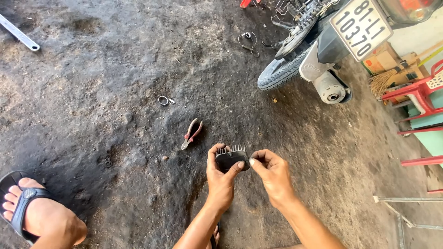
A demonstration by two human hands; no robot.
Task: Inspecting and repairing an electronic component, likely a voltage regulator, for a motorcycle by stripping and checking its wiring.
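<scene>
I see left hand (220, 177) gripping a finned black part (231, 158) at centre frame, right hand (272, 171) pinching its 3 o'clock edge, pliers (191, 133) on floor (101, 92) at 10 o'clock.

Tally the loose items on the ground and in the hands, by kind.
Finned metal part, held by left hand and right hand: 1
Red-handled pliers: 1
Metal ring clamp: 1
Wire clip: 1
Wrench: 1
Total: 5
</scene>
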